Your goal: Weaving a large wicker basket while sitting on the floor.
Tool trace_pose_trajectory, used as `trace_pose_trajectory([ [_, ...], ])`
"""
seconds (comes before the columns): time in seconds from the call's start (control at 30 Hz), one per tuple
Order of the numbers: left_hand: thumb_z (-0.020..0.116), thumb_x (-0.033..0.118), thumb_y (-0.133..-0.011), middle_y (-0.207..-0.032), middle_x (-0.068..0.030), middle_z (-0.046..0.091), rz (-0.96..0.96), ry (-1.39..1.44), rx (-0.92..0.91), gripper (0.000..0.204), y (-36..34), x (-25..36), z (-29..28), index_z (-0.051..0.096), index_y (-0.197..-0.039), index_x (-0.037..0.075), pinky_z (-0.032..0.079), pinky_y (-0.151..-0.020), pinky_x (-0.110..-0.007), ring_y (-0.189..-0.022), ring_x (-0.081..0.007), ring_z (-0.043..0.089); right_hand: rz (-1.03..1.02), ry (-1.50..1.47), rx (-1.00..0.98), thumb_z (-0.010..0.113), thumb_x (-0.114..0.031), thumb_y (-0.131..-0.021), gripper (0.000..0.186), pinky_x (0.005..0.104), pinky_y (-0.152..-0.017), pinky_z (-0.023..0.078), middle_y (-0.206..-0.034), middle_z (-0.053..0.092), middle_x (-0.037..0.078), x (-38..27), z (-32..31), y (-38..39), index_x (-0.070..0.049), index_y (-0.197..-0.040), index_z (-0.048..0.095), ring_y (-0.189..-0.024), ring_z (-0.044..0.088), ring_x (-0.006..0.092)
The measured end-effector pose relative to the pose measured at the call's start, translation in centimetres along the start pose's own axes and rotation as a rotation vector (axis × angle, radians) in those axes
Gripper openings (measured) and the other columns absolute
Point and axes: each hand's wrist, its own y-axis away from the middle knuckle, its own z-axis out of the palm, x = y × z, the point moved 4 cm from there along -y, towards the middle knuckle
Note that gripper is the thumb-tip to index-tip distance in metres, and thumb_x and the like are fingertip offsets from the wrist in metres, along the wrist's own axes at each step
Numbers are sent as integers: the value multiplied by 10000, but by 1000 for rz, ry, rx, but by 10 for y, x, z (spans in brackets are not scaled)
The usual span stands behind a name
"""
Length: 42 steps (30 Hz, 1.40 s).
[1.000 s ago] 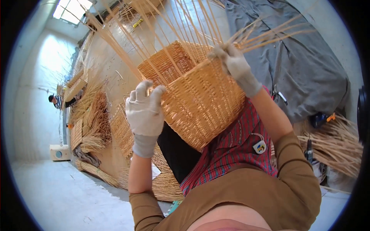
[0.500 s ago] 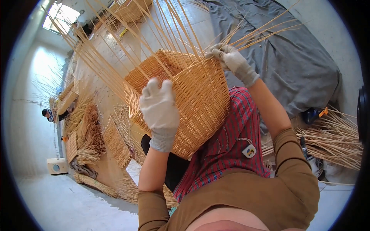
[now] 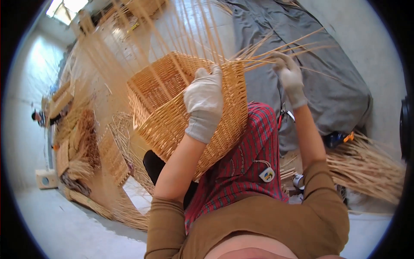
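Note:
A woven honey-coloured basket (image 3: 168, 129) rests tilted on my lap over a red striped cloth (image 3: 237, 177), long upright stakes rising from its rim. My left hand (image 3: 203, 99), in a pale glove, grips the near rim toward the right corner. My right hand (image 3: 289, 75), also gloved and slightly blurred, is out to the right of that corner, closed on thin cane strands (image 3: 310, 45) that stick out sideways over the grey sheet.
A grey sheet (image 3: 323, 90) lies ahead right, pliers (image 3: 286, 118) beside my knee. Loose cane (image 3: 362, 168) lies at right; bundles and panels (image 3: 77, 146) at left. A person (image 3: 39, 117) is at far left, near a speaker-like box (image 3: 45, 179).
My left hand has moved right along the rim toward the corner. My right hand has pulled away rightward from the corner along the strands. The basket has shifted left and turned slightly.

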Motion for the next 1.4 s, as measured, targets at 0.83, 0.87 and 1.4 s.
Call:
trace_pose_trajectory([
  [0.83,610,419,-878,-1163,-254,680,-1642,972,-422,451,728,-23,418,708,-1099,39,492,-971,-503,-1133,-441,617,377,271,-1929,573,-14,-995,262,213,-586,495,-868,709,39,-187,233,435,-44,-1234,676,-618,591,70],
  [0.87,629,368,-899,-1129,-248,692,-1674,1017,-384,404,720,-26,412,699,-1106,29,504,-950,-485,-1106,-424,634,365,275,-1959,596,-53,-993,249,231,-581,511,-871,720,47,-170,233,441,-52,-1228,676,-621,605,73],
  [1.4,531,80,-925,-817,-113,555,-2600,663,272,66,768,-62,398,538,-886,26,436,-626,-404,-666,-230,475,601,445,-1794,562,-83,-1029,201,184,-468,446,-752,711,61,-169,246,464,2,-1163,684,-490,534,31],
])
